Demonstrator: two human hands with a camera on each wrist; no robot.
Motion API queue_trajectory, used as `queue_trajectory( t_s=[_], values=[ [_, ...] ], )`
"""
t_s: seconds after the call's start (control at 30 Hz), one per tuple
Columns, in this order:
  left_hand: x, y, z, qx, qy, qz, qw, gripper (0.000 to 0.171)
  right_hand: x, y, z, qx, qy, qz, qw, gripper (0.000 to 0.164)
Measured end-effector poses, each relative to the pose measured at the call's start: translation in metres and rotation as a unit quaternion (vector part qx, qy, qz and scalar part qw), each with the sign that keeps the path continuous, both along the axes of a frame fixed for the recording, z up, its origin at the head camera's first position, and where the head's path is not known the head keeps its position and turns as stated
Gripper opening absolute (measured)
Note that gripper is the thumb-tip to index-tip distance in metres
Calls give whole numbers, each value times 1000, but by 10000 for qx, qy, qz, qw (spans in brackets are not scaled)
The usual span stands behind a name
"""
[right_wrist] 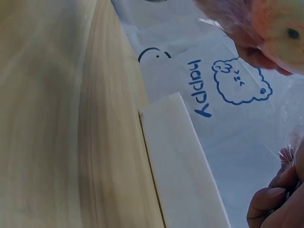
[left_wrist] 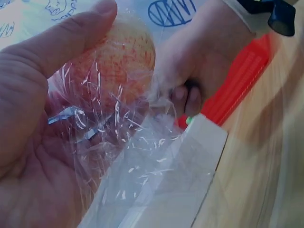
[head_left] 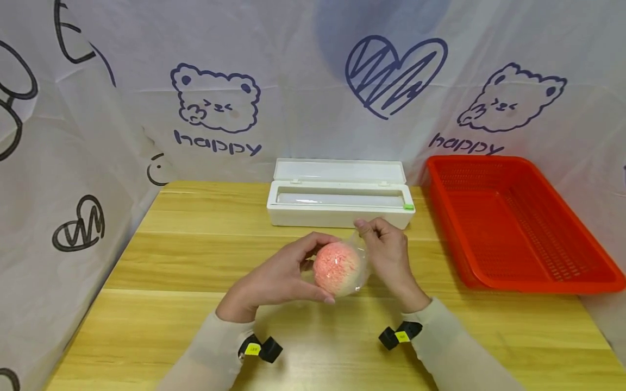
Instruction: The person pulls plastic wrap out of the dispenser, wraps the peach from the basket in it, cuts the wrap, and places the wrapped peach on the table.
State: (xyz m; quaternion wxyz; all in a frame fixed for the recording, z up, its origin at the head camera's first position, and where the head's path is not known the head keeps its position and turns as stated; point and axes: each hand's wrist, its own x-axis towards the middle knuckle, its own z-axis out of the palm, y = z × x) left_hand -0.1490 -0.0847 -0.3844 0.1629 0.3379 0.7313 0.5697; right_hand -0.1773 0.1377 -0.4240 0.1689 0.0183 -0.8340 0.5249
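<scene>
A red-and-yellow apple [head_left: 337, 269] sits in my left hand [head_left: 281, 271], its thumb and fingers curled around the sides. Clear cling film [left_wrist: 137, 137] covers much of the fruit and trails off it in crinkled folds, as the left wrist view shows. On the other side, my right hand [head_left: 391, 255] pinches a gathered bit of this film, its fingers bunched [right_wrist: 280, 190] in the right wrist view. Just beyond both hands stands a white cling film box [head_left: 337, 217], its lid raised, with a white roll inside.
To the right stands a red perforated plastic basket [head_left: 469, 255]. Everything rests on a wood-grain table [head_left: 186, 260]. A white cloth [head_left: 303, 81] with bear and heart drawings hangs behind and along the sides.
</scene>
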Motion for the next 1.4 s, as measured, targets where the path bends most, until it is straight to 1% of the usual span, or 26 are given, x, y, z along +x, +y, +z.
queue_trajectory(
  t_s=[0.1,0.17,0.23,0.27,0.37,0.4,0.5,0.57,0.6,0.7,0.73,0.8,0.87,0.93,0.97,1.0,1.1,1.13,1.17,1.2,1.23,1.27,1.3,1.33,1.37,1.4],
  values=[
    [1,5,-2,121,47,-88,9999,81,2,-7,-2,-371,-275,278,9985,42],
    [1,8,-4,84,139,-100,9998,82,4,-13,-4,-788,-553,561,9938,37],
    [2,10,-4,32,240,-102,9997,84,8,-18,-2,-1352,-863,911,9829,30],
    [3,11,-5,34,269,-103,9996,85,10,-20,1,-1638,-1018,1099,9750,26],
    [4,12,-7,63,427,-98,9990,87,17,-25,12,-2116,-1336,1579,9552,19],
    [4,13,-7,94,456,-94,9989,87,20,-26,16,-2186,-1403,1725,9501,17],
    [4,13,-9,131,590,-100,9981,87,25,-27,26,-2159,-1571,2105,9404,14],
    [3,13,-9,64,767,-122,9970,87,28,-26,29,-2290,-1723,2330,9293,16],
    [3,12,-9,-13,895,-111,9959,88,28,-25,30,-2279,-1798,2411,9261,16],
    [1,9,-8,-287,1404,-32,9897,91,27,-21,29,-2479,-2102,2629,9085,16],
    [0,8,-8,-393,1551,12,9871,93,27,-20,28,-2516,-2180,2674,9043,15],
    [0,7,-8,-532,1774,66,9827,94,26,-18,28,-2647,-2404,2735,8929,17],
    [-1,6,-8,-579,1897,55,9801,94,26,-16,27,-2883,-2659,2789,8766,18],
    [-1,6,-8,-593,1928,40,9794,93,25,-15,26,-3109,-2942,2901,8559,15],
    [-1,6,-8,-617,1931,33,9792,93,25,-14,24,-3183,-3083,2994,8450,16],
    [0,6,-8,-631,1916,30,9794,92,24,-12,21,-3265,-3199,3107,8334,21],
    [1,6,-8,-659,1825,23,9810,89,20,-7,11,-3464,-3571,3505,7935,46],
    [1,7,-8,-644,1770,4,9821,89,18,-5,7,-3527,-3674,3618,7808,50],
    [1,7,-7,-643,1740,-23,9827,88,18,-4,3,-3591,-3740,3750,7685,49],
    [1,8,-6,-611,1693,-33,9837,88,17,-2,-2,-3681,-3794,3896,7542,45],
    [1,8,-6,-568,1656,-52,9845,89,16,-1,-5,-3736,-3804,4044,7431,39],
    [1,8,-5,-512,1605,-53,9857,89,16,-1,-9,-3837,-3823,4178,7294,33],
    [1,9,-5,-444,1555,-59,9868,89,17,-1,-13,-3984,-3882,4283,7121,28],
    [0,8,-4,-426,1519,-17,9875,89,17,-3,-16,-4101,-3937,4329,6996,24],
    [-1,7,-4,-373,1468,28,9885,89,17,-4,-18,-4194,-3962,4303,6942,21],
    [-1,6,-4,-307,1377,83,9900,89,18,-6,-19,-4251,-3959,4211,6966,19]
  ],
)
